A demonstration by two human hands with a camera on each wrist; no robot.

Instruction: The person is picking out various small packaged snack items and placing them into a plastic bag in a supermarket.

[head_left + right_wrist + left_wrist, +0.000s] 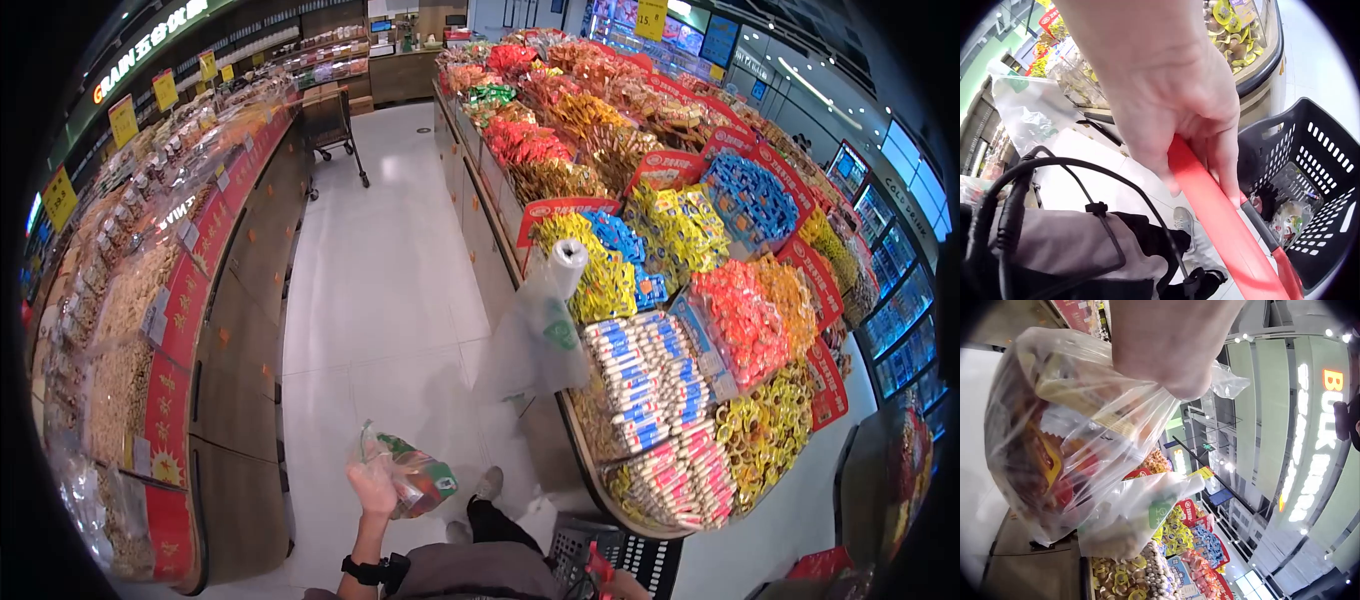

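My left hand [373, 488] grips the gathered neck of a clear plastic bag [425, 478] over the aisle floor. In the left wrist view the bag [1072, 444] bulges with wrapped packages in red, yellow and brown, and my left hand [1169, 353] is closed around its top. Low at my right side, my right hand [1179, 106] curls around the red handle [1222, 225] of a black shopping basket [1329, 144]. Inside the basket lie clear-wrapped packages [1291, 222]. The head view catches only part of my right hand [628, 586] at the bottom edge.
A roll of plastic bags [569, 255] stands at the corner of the candy counter [545, 440] on the right, bags hanging off it. Bulk bins of nuts [125, 380] line the left side. Farther up the aisle floor [375, 250] stands a dark cart [330, 125].
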